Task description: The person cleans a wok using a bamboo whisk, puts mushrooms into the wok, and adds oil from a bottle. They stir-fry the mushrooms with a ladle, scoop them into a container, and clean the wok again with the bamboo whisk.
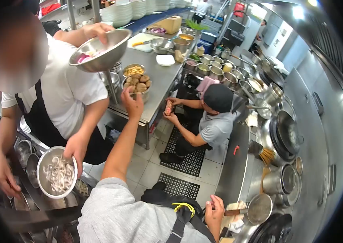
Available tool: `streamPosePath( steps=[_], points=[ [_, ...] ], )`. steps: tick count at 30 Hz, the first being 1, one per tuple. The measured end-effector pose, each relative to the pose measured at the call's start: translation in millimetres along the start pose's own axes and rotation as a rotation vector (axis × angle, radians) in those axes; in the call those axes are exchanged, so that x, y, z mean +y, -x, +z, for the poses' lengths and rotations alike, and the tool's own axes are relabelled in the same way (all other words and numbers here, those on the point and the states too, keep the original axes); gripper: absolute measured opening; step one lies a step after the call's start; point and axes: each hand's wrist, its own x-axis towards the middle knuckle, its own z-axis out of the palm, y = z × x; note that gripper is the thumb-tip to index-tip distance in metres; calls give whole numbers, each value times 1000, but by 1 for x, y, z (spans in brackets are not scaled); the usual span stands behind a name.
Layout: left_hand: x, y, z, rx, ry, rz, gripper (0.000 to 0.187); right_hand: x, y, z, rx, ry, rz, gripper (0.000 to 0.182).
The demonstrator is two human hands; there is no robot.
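Note:
My left hand point(133, 106) is raised with its arm stretched out and its fingers apart. Its fingertips overlap a steel tub of round brown pieces point(141, 84) on the counter. My right hand point(214, 212) is low at the bottom right, fingers upward and thumb apart, with nothing showing in it. Beside it lies a strainer point(259, 209) with a wooden handle. Left of my raised hand, a co-worker's hand holds up a tilted steel bowl point(112, 52) with cut purple onion inside. A co-worker in a white shirt grips a bowl of pale sliced strips point(59, 174).
A co-worker in a dark cap point(218, 98) crouches ahead between the steel counter point(162, 77) and the cooking line, holding something reddish. Black rubber mats point(179, 188) lie on the tiled floor. Along the right stand woks point(288, 131), pots and seasoning tins point(216, 72).

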Motion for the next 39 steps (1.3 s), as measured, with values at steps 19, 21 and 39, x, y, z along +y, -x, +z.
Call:
streamPosePath(
  steps=[19, 21, 39],
  points=[
    [-102, 2, 24, -342, -314, -10, 56, -47, -115, 76, -288, 22, -240, 29],
    [-83, -3, 28, -287, -332, -145, 56, -44, -115, 73, -277, 37, -223, 29],
    [-51, 72, -38, -415, -110, -88, 43, -37, -94, 60, -283, 44, -121, 29]
  ],
)
